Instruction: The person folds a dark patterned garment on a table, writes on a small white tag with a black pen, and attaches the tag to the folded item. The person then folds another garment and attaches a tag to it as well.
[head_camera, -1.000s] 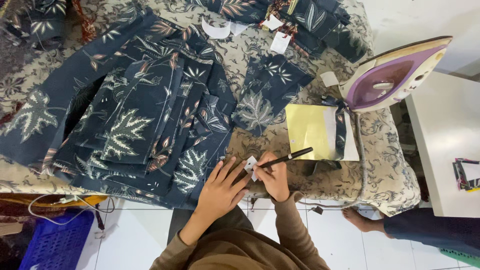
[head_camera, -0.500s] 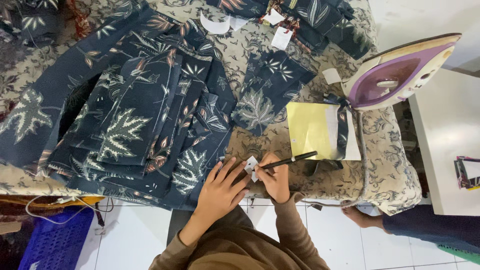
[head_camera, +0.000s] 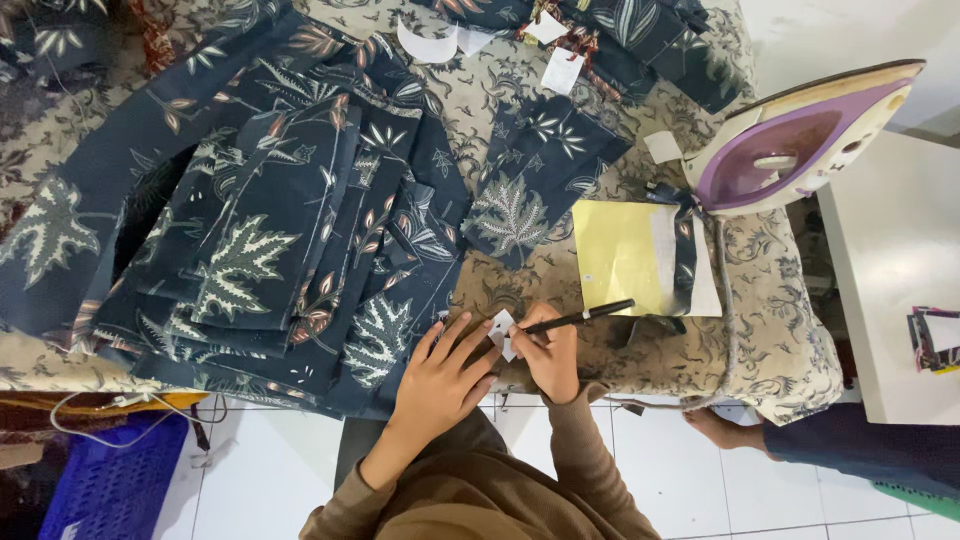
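The left hand (head_camera: 440, 375) lies flat with its fingers spread loose, pinning a small white tag (head_camera: 501, 331) to the surface (head_camera: 770, 330) near its front edge. The right hand (head_camera: 548, 355), just beside it at three o'clock, has its fingers clenched around a black pen (head_camera: 580, 317) whose tip meets the tag. A stack of dark leaf-print cloth pieces (head_camera: 270, 240) sits at ten o'clock, a yellow card (head_camera: 615, 255) at one o'clock, and a purple iron (head_camera: 800, 140) stands beyond it.

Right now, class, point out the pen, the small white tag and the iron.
pen (head_camera: 585, 316), head view, middle of its black barrel
small white tag (head_camera: 502, 325), head view, its bare upper corner
iron (head_camera: 775, 165), head view, purple body
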